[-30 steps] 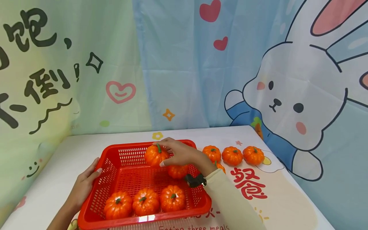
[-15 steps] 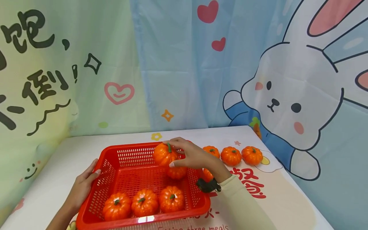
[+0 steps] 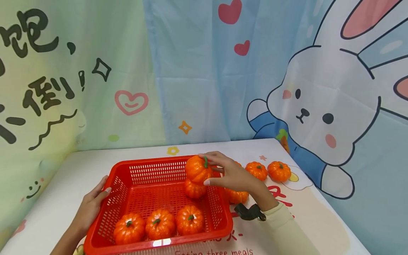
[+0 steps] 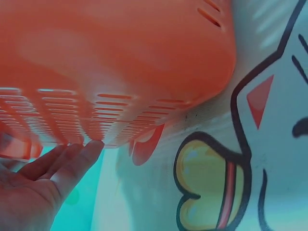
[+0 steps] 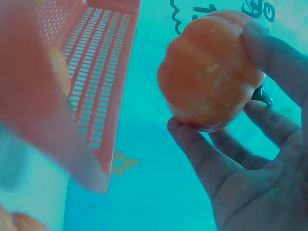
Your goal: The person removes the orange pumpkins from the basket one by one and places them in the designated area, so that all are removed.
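Note:
In the head view a red slatted plastic basket [image 3: 146, 191] sits in front of me. My left hand [image 3: 92, 205] lies against its left side, and in the left wrist view the straight fingers [image 4: 79, 163] touch the outer wall under the rim. My right hand [image 3: 231, 173] holds a small orange pumpkin [image 3: 197, 170] between thumb and fingertips over the basket's back right corner. The right wrist view shows this pumpkin [image 5: 209, 72] with its dark stem turned toward the palm. Beneath it in the basket is another pumpkin [image 3: 195, 189], partly hidden.
Three pumpkins [image 3: 160, 225] line the basket's front wall. Outside, on the printed white tabletop [image 3: 318, 212], more pumpkins [image 3: 279, 171] stand to the right; one [image 3: 237, 196] is close beside the basket's right wall. A printed curtain [image 3: 194, 71] hangs behind the table.
My right hand has carried the pumpkin rightward from the basket's back middle to its back right corner. The left hand and the basket have stayed nearly in place.

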The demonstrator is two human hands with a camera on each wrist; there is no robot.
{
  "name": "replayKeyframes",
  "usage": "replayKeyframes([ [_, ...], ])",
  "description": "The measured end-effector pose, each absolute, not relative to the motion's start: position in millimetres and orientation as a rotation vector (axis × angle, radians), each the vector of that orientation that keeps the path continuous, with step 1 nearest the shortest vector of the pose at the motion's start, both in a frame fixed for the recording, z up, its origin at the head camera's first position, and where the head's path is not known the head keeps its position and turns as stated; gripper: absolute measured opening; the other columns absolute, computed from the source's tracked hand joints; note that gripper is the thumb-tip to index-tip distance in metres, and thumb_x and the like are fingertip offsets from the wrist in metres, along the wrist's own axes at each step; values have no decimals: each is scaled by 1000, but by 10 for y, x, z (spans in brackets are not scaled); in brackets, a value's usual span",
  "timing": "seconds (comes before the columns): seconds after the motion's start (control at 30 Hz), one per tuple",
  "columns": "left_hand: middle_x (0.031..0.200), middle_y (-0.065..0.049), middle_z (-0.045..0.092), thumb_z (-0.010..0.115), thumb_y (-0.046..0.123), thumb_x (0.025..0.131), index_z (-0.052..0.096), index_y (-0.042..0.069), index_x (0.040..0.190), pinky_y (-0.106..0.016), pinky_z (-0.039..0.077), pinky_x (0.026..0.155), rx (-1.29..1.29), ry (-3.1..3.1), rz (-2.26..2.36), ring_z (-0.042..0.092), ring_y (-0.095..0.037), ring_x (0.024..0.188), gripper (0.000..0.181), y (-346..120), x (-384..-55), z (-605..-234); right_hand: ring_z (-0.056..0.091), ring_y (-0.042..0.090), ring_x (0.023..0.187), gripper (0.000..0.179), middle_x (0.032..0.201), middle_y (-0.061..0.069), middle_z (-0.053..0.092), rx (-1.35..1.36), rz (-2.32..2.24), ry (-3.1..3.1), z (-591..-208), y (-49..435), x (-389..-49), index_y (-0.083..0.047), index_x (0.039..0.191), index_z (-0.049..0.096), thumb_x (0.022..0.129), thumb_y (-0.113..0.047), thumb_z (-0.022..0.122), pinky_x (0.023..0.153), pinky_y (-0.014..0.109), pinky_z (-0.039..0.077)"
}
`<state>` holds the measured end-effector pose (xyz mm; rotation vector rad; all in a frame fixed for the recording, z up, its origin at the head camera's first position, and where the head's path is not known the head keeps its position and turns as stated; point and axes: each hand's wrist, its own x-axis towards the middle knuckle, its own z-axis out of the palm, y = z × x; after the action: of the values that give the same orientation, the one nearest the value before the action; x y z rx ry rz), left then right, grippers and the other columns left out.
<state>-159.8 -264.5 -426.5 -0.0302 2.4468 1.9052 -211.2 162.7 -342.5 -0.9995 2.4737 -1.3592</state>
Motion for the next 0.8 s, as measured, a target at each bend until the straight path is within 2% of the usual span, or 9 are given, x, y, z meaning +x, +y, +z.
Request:
replayKeyframes([
  [0.2,158,-20,12,39,32,106,8,12,156,-30,57,75,-16,2469,1890,58,3,95,62,-2652,-1602,-4269,46,34,127,69,146,6,39,-924,-1397,2533,-3471,1842,-2046,-18,146,47,85,-24,77,96,44,48],
  [0.37,158,-19,12,39,31,106,7,14,157,-31,57,76,-20,2447,1900,58,2,96,62,-2646,-1603,-4277,44,38,128,70,146,7,37,-851,-1455,2558,-3570,2025,-2004,-16,147,45,85,-21,77,93,47,50],
  [0.53,158,-19,12,38,31,107,7,14,156,-28,56,77,-26,2465,1872,55,6,97,61,-2649,-1599,-4284,47,37,126,72,145,8,39,-800,-1472,2579,-3642,2145,-1958,-19,148,44,85,-23,78,95,49,48],
  [0.67,157,-21,16,39,33,106,9,13,157,-29,57,74,-9,2506,1855,58,2,94,62,-2647,-1597,-4272,48,37,125,71,144,8,41,-755,-1498,2617,-3687,2255,-1933,-20,147,45,84,-20,78,97,48,45],
  [0.8,157,-22,17,39,34,106,10,14,157,-30,57,73,0,2522,1849,60,-2,92,62,-2655,-1567,-4271,49,39,124,71,143,9,43,-674,-1464,2699,-3752,2389,-1893,-21,146,46,84,-21,79,92,42,50],
])
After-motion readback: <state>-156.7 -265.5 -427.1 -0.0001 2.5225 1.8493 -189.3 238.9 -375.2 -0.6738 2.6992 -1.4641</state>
